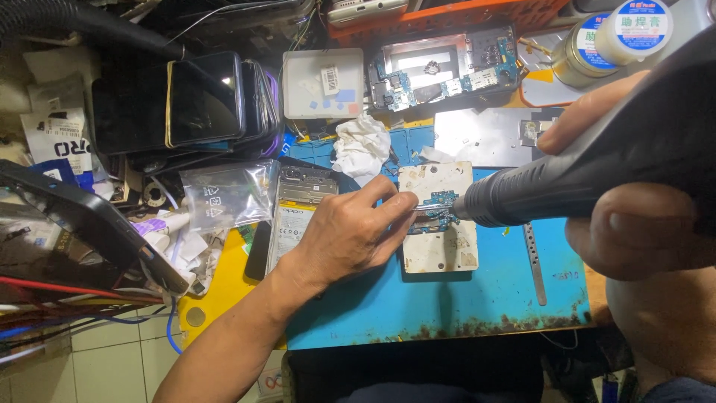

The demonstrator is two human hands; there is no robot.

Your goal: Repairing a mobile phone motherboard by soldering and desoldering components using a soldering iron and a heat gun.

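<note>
**Hot-air nozzle on the small circuit board**

Your left hand (347, 235) reaches in from the lower left, its fingers (388, 205) pinched together on thin metal tweezers (424, 210). The tweezer tips lie on a small blue circuit board (440, 211), which sits just beyond your fingertips, to their right, on a stained white tile (440, 250). The tile rests on the blue work mat (447, 298) covering the table.

Your right hand (634, 224) comes in from the right with its fingers wrapped tight around the dark handle of a hot-air gun (597, 160). The gun's nozzle points left and ends at the right edge of the board, opposite the tweezers.

Left of your wrist lies an opened phone (294, 213) with its battery showing. Above the tile sit a crumpled white tissue (360, 145) and another stripped phone frame (440, 67). A stack of dark phones (201, 101) stands at upper left, and two round jars (604, 41) at upper right.
</note>
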